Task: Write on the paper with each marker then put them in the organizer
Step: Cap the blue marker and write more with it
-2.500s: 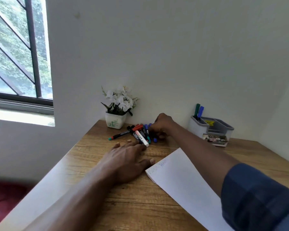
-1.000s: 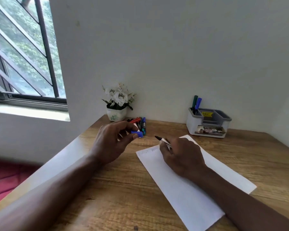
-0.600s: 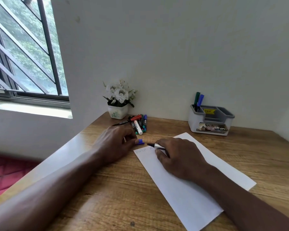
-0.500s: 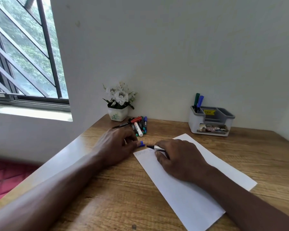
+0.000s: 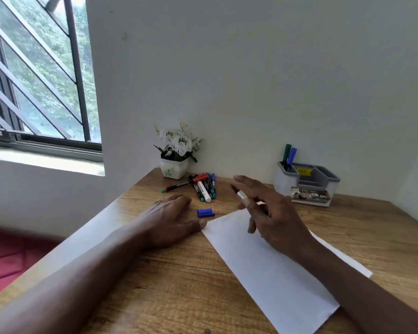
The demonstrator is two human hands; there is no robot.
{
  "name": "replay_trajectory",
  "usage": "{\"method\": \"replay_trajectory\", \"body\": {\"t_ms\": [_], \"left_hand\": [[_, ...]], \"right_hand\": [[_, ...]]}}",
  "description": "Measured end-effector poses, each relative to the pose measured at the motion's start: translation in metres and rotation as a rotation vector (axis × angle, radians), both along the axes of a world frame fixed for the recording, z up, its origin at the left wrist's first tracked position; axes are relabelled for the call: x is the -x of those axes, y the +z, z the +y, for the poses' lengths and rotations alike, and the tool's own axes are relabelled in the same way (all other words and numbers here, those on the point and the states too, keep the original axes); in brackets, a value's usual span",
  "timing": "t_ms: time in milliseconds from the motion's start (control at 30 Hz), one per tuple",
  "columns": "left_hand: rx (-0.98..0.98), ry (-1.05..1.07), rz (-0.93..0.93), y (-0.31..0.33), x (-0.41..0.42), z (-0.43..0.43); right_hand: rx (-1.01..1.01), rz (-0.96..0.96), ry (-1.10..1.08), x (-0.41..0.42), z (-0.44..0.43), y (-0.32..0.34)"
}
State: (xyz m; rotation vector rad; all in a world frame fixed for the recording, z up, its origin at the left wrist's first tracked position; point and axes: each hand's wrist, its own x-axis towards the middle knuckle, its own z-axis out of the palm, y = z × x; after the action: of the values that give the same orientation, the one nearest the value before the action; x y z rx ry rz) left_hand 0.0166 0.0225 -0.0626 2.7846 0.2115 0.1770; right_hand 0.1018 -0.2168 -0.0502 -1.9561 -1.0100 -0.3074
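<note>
A white sheet of paper point(image 5: 270, 263) lies slantwise on the wooden desk. My right hand point(image 5: 270, 213) hovers above its far end and pinches an uncapped marker point(image 5: 239, 193), dark tip pointing away, off the paper. The marker's blue cap point(image 5: 205, 212) lies loose on the desk. My left hand point(image 5: 171, 220) rests flat on the wood, thumb at the paper's near-left corner. Several more markers point(image 5: 203, 186) lie in a pile by the wall. The grey and white organizer point(image 5: 307, 189) stands at the back right with a green and a blue marker point(image 5: 288, 155) upright in it.
A small white pot of white flowers point(image 5: 175, 162) stands in the back left corner of the desk. The wall runs along the far edge and the right side. A barred window point(image 5: 34, 80) is at the left, beyond the desk's left edge.
My left hand has let go of the blue cap, which now lies on the desk, and has gone flat. My right hand has lifted the marker off the paper.
</note>
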Motion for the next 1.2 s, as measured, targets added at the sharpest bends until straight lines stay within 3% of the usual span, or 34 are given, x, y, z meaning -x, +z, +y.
{"method": "replay_trajectory", "body": {"t_ms": [167,233,400,467,700,1200], "left_hand": [[-0.006,-0.004,0.071,0.005,-0.001,-0.003],[-0.003,-0.009,0.096,0.007,-0.001,-0.004],[0.004,-0.025,0.141,0.008,-0.002,-0.003],[0.008,-0.034,0.157,0.01,-0.002,-0.002],[-0.002,-0.063,0.213,0.012,-0.003,-0.001],[-0.024,-0.02,0.196,0.01,-0.007,-0.008]], "right_hand": [[-0.555,0.962,0.22,-0.001,-0.003,0.008],[-0.639,1.096,0.29,-0.004,-0.005,0.005],[-0.296,0.66,0.042,-0.009,0.001,0.001],[-0.203,0.57,0.019,-0.011,0.007,0.003],[-0.016,0.577,0.05,-0.026,0.01,-0.001],[-0.019,0.354,-0.108,-0.028,0.013,-0.015]]}}
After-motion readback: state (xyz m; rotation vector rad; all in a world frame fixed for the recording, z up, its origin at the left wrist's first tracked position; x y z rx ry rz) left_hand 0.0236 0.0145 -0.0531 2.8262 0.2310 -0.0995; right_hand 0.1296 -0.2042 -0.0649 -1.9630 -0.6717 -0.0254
